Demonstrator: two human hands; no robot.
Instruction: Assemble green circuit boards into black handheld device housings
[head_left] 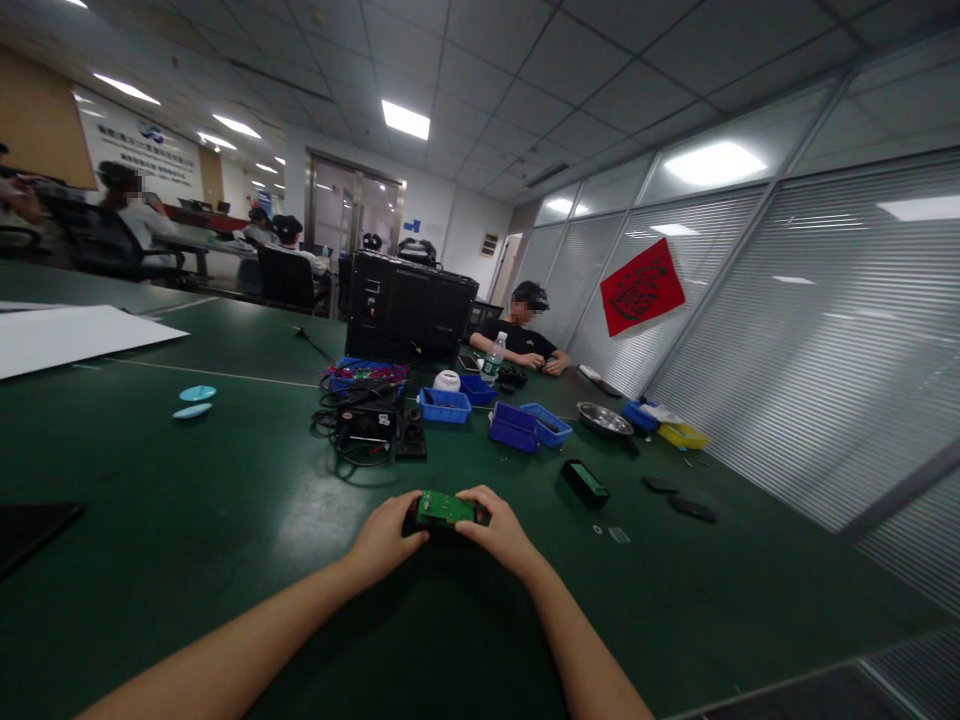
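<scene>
I hold a small black device [444,515], its green circuit board facing up, just above the green surface [225,520], close to the near edge and about midway along it. My left hand [386,540] grips its left end and my right hand [499,530] its right end. The fingers of both hands are curled around it, with the thumbs on top at the rim of the board. Its long axis runs left to right, straight across in front of me. It lies between my two hands, and neither hand is nearer than the other. Beyond it, toward the far edge, a black soldering station [367,425] sits in a tangle of cables. Several blue bins [445,404] stand in a loose row behind that, and a large black case [409,305] stands behind them. Near my right hand but apart from it lies a similar unit [585,483], black with a green top. Past it, toward the right edge, are a metal bowl [604,418], a yellow tray [682,436] and two dark flat pieces [691,509]. Toward the left edge lie a white sheet [67,335] and two pale blue discs [197,393], well apart from my hands. Another person [525,335] sits at the far edge with both hands on the surface, beside a water bottle [493,357]. A red paper [641,287] hangs on the blinds behind them.
</scene>
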